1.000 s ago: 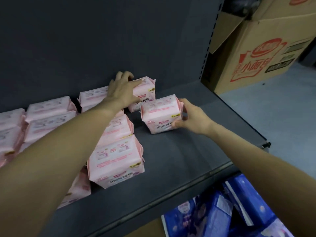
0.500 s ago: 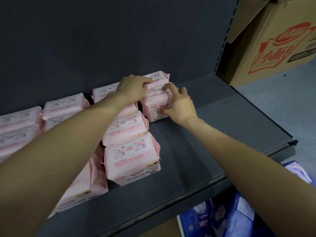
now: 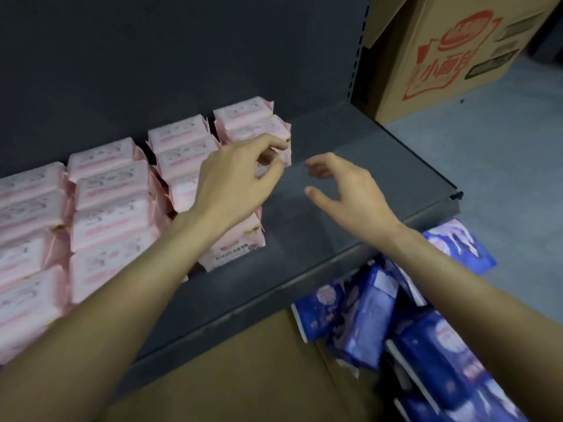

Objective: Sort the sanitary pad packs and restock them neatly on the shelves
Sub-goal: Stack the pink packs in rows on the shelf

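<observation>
Pink pad packs point(image 3: 109, 208) sat in rows on the dark shelf point(image 3: 350, 214) w/ blue packs point(image 3: 365, 315) piled below, left hand point(image 3: 234, 181) loosely curled by the rearmost right pack point(image 3: 259, 129) (contact unclear), right hand point(image 3: 347, 190) relaxed, holding nothing.

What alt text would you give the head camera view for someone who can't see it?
Two bare hands hover over a dark shelf stocked with rows of pink pad packs: the left hand sits loosely curled beside the rightmost packs, the right hand open over bare shelf. Blue pad packs lie heaped below; a cardboard box stands right.
</observation>
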